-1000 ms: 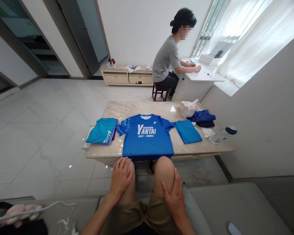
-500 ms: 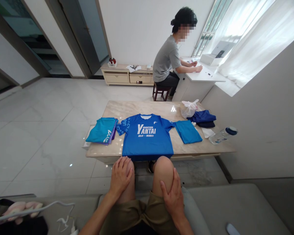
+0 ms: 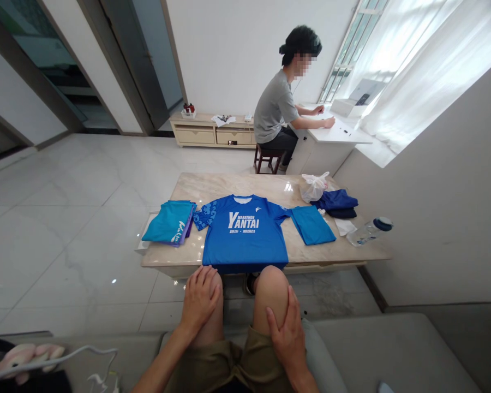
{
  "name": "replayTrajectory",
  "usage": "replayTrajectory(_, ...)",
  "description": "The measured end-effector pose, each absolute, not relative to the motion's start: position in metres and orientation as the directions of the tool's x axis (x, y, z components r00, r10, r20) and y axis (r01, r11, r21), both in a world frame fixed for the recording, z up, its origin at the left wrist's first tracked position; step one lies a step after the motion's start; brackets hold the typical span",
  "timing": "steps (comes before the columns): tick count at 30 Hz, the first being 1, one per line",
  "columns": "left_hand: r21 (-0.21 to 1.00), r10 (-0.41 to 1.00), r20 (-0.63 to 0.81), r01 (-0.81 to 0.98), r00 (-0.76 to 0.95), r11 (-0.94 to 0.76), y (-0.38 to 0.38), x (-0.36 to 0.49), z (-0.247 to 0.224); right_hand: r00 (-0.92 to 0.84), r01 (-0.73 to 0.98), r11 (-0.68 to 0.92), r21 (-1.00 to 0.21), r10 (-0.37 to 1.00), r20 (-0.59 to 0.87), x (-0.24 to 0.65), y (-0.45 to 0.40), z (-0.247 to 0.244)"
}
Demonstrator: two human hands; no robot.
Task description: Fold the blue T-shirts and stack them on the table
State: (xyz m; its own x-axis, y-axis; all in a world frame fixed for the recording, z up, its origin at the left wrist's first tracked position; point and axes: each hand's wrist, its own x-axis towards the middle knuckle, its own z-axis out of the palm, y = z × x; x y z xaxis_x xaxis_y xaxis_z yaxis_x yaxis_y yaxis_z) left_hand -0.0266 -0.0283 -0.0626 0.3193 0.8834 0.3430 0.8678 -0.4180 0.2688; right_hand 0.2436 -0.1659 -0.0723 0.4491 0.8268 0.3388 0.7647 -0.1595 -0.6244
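Note:
My left hand (image 3: pixel 199 297) rests on my left knee, fingers stretched out and holding nothing. On the outer side of the other knee lies my right hand (image 3: pixel 287 333), its thumb apart from the fingers. Beyond my knees a blue T-shirt (image 3: pixel 245 240) with white lettering is spread flat on the marble-topped table (image 3: pixel 237 183), its lower edge at the front edge. Folded teal and purple clothes (image 3: pixel 169 221) are stacked to its left. A folded blue cloth (image 3: pixel 313 225) lies at its right sleeve.
A water bottle (image 3: pixel 370 231), dark blue clothes (image 3: pixel 336 202) and a plastic bag (image 3: pixel 313 187) are at the table's right. A person (image 3: pixel 276 106) sits at a white desk (image 3: pixel 339 134). Cables (image 3: pixel 77 355) and a pink plush item (image 3: pixel 28 357) lie on the sofa (image 3: pixel 376 344).
The whole view has shifted slightly, with the table and room lower in the picture. The seated person's hands have moved a little over the desk. My hands stay on my knees.

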Motion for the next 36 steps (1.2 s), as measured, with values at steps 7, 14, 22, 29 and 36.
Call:
replayTrajectory(7, 0.295, 0.898, 0.322, 0.870, 0.299, -0.395, -0.0289, -0.0250, -0.0597, 0.456, 0.754, -0.165, -0.636, 0.828, 0.326, 0.2430, -0.1663, -0.0669)
replayTrajectory(14, 0.286, 0.895, 0.323, 0.870, 0.308, -0.403, -0.0283, -0.0254, -0.0585, 0.449, 0.745, -0.163, -0.647, 0.839, 0.306, 0.2442, -0.1666, -0.0663)
replayTrajectory(22, 0.295, 0.895, 0.317, 0.865, 0.313, -0.407, -0.0280, -0.0245, -0.0562, 0.452, 0.749, -0.157, -0.643, 0.831, 0.324, 0.2445, -0.1659, -0.0654)
replayTrajectory(29, 0.302, 0.902, 0.307, 0.868, 0.303, -0.395, -0.0289, -0.0239, -0.0537, 0.451, 0.755, -0.160, -0.636, 0.831, 0.326, 0.2450, -0.1661, -0.0652)
replayTrajectory(36, 0.305, 0.907, 0.299, 0.870, 0.298, -0.387, -0.0287, -0.0233, -0.0533, 0.449, 0.756, -0.159, -0.635, 0.832, 0.326, 0.2453, -0.1665, -0.0649)
